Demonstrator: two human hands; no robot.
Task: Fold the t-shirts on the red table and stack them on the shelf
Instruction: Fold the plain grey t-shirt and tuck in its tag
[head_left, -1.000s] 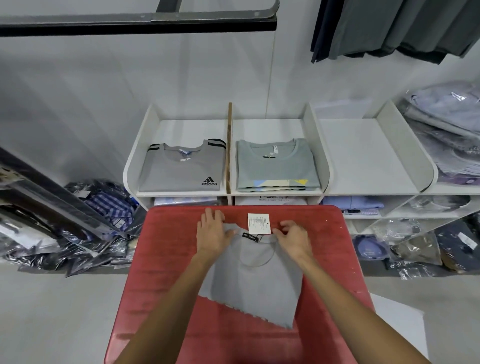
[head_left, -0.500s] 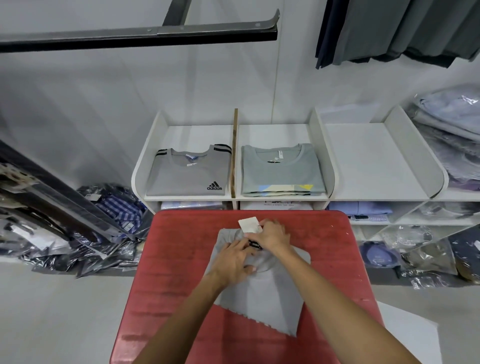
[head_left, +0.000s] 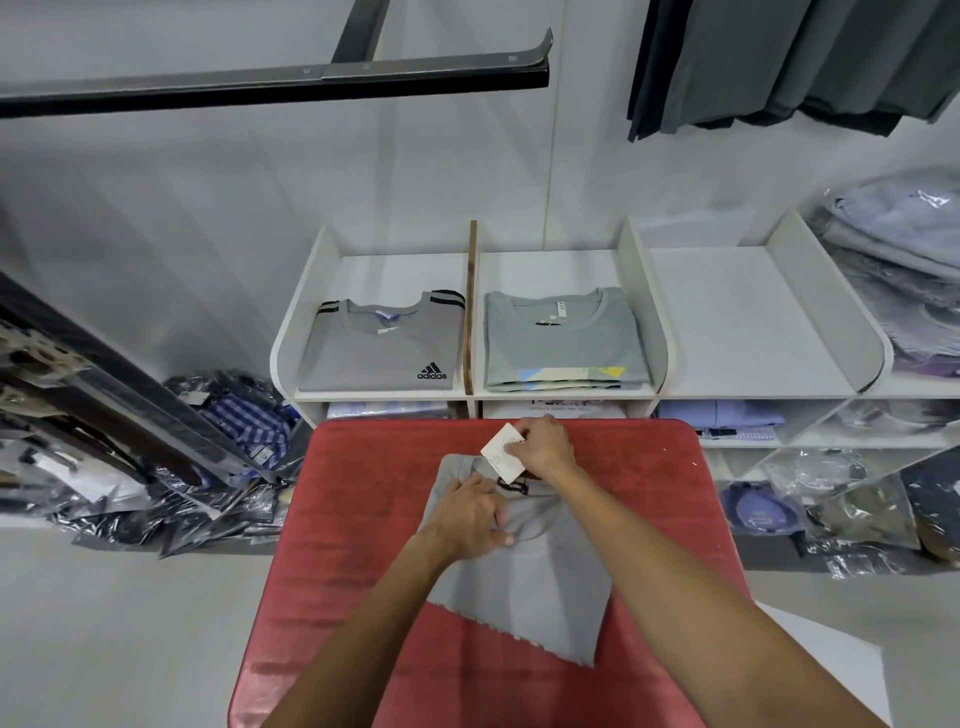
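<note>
A grey t-shirt (head_left: 540, 587) lies folded narrow on the red table (head_left: 363, 519), collar toward the shelf. My left hand (head_left: 475, 514) presses flat on the shirt just left of the collar. My right hand (head_left: 543, 447) pinches the white paper tag (head_left: 500, 453) at the collar and holds it tilted up. On the white shelf (head_left: 727, 322) behind the table, a folded grey Adidas shirt (head_left: 382, 348) fills the left bay and a stack of grey-green shirts (head_left: 563, 343) the second bay.
The third shelf bay is bare; bagged shirts (head_left: 893, 275) pile at the far right. Plastic-wrapped clothes (head_left: 208, 467) lie on the floor to the left and lower right. A black rail (head_left: 270, 85) and dark hanging garments (head_left: 789, 57) hang overhead.
My left hand slid from the collar's left edge onto the shirt front. My right hand took hold of the white tag and lifted it from lying flat.
</note>
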